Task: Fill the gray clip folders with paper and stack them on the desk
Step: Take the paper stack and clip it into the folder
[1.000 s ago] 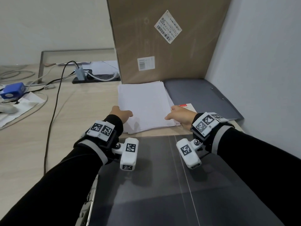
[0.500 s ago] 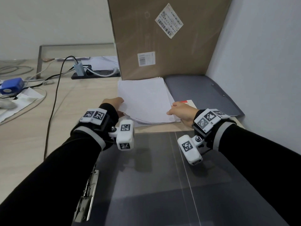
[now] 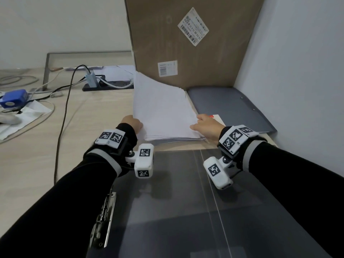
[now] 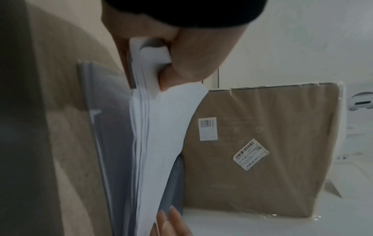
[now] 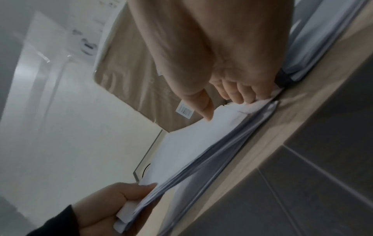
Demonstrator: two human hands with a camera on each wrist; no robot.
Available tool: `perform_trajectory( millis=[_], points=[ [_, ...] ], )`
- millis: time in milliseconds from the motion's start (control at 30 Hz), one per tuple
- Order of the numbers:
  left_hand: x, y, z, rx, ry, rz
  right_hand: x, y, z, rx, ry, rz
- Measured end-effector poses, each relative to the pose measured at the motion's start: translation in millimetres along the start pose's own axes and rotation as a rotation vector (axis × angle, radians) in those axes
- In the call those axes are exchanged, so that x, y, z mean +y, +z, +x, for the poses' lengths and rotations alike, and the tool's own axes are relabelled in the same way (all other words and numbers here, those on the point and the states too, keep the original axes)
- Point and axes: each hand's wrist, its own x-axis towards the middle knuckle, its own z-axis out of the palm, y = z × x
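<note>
Behind the paper stack (image 3: 163, 112) the way is blocked by an upright cardboard box (image 3: 188, 40), against which the stack's lifted far edge is seen. To the right, passage is closed by the wall (image 3: 297, 62), with a gray clip folder (image 3: 230, 107) lying flat between stack and wall. To the left, bare tabletop (image 3: 96, 116) is crossed by a black cable (image 3: 63, 118); a power strip (image 3: 109, 84) lies farther back. The near side is taken up by an open folder (image 3: 176, 211) lying flat, with its metal clip (image 3: 103, 218) at the left edge.
</note>
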Motion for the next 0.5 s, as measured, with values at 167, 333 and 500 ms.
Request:
perform_trajectory(
  millis=[167, 333, 500],
  points=[
    [-28, -18, -8, 0.001, 0.106, -0.355, -13, -20, -11, 0.08, -0.038, 0.12],
    [-49, -42, -42, -0.218, 0.238, -0.751, -35, -43, -40, -0.176, 0.003, 0.552],
    [-50, -54, -69, -0.359, 0.388, -0.699, -43, -48, -68, -0.185, -0.116, 0.769]
  ],
)
